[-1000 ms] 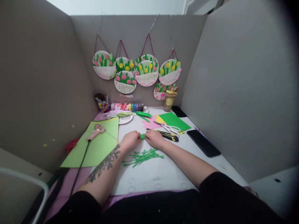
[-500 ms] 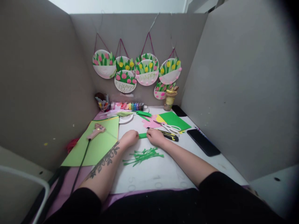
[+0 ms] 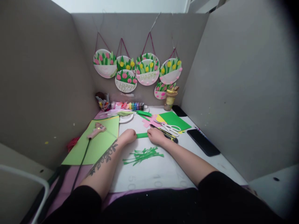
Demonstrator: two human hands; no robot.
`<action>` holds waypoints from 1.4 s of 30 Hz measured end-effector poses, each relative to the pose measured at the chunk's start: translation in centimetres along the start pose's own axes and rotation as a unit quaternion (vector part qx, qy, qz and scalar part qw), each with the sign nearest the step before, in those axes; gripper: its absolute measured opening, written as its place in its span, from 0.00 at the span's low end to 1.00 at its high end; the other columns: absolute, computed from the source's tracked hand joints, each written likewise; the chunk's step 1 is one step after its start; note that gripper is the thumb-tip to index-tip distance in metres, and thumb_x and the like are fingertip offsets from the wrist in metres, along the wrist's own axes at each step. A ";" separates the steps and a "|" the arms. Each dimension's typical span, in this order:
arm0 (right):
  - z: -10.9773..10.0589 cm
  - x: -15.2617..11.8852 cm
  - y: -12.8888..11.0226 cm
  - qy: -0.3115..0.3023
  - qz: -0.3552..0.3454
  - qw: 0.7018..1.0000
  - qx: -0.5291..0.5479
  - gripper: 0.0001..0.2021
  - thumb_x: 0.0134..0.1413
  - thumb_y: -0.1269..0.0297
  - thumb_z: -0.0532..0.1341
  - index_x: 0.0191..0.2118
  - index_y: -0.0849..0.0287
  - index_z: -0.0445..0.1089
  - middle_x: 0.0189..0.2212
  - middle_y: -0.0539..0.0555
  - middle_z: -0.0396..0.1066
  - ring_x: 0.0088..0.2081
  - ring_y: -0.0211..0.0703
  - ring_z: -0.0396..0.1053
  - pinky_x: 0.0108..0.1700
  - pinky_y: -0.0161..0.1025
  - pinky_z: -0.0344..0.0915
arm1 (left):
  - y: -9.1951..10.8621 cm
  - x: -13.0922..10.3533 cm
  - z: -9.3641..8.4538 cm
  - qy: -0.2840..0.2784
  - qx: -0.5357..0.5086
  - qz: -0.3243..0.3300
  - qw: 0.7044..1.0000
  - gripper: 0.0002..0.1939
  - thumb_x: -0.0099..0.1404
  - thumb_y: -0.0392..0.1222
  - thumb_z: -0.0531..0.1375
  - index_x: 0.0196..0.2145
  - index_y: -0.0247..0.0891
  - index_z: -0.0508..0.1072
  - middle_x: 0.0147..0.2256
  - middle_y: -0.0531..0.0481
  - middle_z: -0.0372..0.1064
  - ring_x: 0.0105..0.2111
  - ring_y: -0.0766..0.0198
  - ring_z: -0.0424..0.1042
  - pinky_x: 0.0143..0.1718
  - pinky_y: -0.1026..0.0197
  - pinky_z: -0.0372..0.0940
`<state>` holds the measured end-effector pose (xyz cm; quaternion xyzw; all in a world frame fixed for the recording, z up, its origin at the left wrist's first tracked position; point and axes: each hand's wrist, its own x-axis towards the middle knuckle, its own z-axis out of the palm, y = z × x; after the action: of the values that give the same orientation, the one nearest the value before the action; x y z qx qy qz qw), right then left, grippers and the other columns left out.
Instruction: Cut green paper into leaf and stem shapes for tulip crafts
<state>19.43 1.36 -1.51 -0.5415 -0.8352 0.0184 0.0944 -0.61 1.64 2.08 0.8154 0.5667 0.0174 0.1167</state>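
A green paper strip (image 3: 142,135) stretches between my two hands over the white table mat (image 3: 154,174). My left hand (image 3: 129,136) is closed on its left end, and my right hand (image 3: 154,136) is closed on its right end. Just nearer to me lies a loose pile of thin green paper strips (image 3: 143,154). Beside my right hand, partly behind it, is a black and yellow cutter (image 3: 171,137). White-handled scissors (image 3: 171,128) lie beyond the cutter, with their blades over pink paper.
A glue gun (image 3: 97,130) rests on light green sheets (image 3: 102,151) at the left. Phones (image 3: 203,142) and a dark green sheet (image 3: 175,120) lie at the right. Paint bottles (image 3: 135,106) stand at the back, below hanging paper-plate flower baskets (image 3: 147,76).
My left hand has shifted slightly left, and more of the green strip shows between my hands. The cutter beside my right hand has turned a little.
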 end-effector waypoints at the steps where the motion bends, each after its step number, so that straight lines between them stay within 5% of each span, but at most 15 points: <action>1: 0.0 0.0 0.0 -0.003 0.000 1.000 -0.004 0.13 0.61 0.66 0.52 0.37 0.60 0.74 0.40 0.61 0.73 0.42 0.48 0.69 0.41 0.39 0.60 | 0.0 0.0 0.0 0.000 0.001 -0.002 1.000 0.14 0.58 0.36 0.52 0.28 0.34 0.78 0.29 0.41 0.75 0.30 0.58 0.72 0.34 0.62 0.61; 17: 0.1 0.4 -0.4 -0.028 0.021 0.999 -0.030 0.15 0.62 0.65 0.49 0.41 0.63 0.71 0.42 0.64 0.72 0.44 0.52 0.69 0.44 0.42 0.60 | -1.0 0.5 0.3 -0.021 -0.007 -0.026 0.999 0.09 0.54 0.39 0.56 0.31 0.38 0.76 0.29 0.48 0.73 0.30 0.61 0.70 0.30 0.64 0.60; 21: 0.0 0.4 -0.1 -0.018 0.033 0.999 0.003 0.11 0.61 0.66 0.52 0.42 0.62 0.69 0.43 0.62 0.70 0.43 0.49 0.68 0.42 0.39 0.58 | -1.7 0.6 0.7 0.030 -0.046 0.070 0.996 0.17 0.52 0.32 0.56 0.40 0.39 0.76 0.35 0.49 0.73 0.34 0.62 0.70 0.36 0.65 0.62; 26: 0.2 0.5 0.1 -0.013 0.028 0.998 0.062 0.07 0.59 0.70 0.54 0.40 0.59 0.67 0.40 0.57 0.69 0.40 0.44 0.65 0.39 0.36 0.56 | -1.4 0.7 1.1 0.005 -0.044 0.191 0.981 0.25 0.54 0.26 0.52 0.44 0.43 0.79 0.39 0.48 0.72 0.39 0.62 0.70 0.44 0.65 0.61; 35: 1.7 0.8 1.3 0.049 -0.199 0.974 0.095 0.14 0.55 0.77 0.57 0.42 0.56 0.75 0.41 0.56 0.69 0.44 0.44 0.62 0.45 0.38 0.57 | -0.4 -0.3 0.0 -0.021 0.046 0.187 0.981 0.17 0.63 0.35 0.53 0.43 0.47 0.79 0.40 0.49 0.72 0.41 0.60 0.70 0.38 0.65 0.59; 42: 0.5 -0.1 1.0 0.056 -0.230 0.971 -0.006 0.09 0.58 0.67 0.59 0.35 0.54 0.78 0.40 0.56 0.74 0.43 0.47 0.62 0.43 0.42 0.57 | 0.5 -1.0 -0.8 -0.047 0.089 0.149 0.984 0.17 0.67 0.44 0.50 0.46 0.48 0.77 0.43 0.45 0.72 0.43 0.57 0.71 0.39 0.62 0.61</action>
<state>20.30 1.77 -2.11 -0.3353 -0.9309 -0.0396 0.1396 -0.59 0.66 3.07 0.8976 0.4324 -0.0544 0.0658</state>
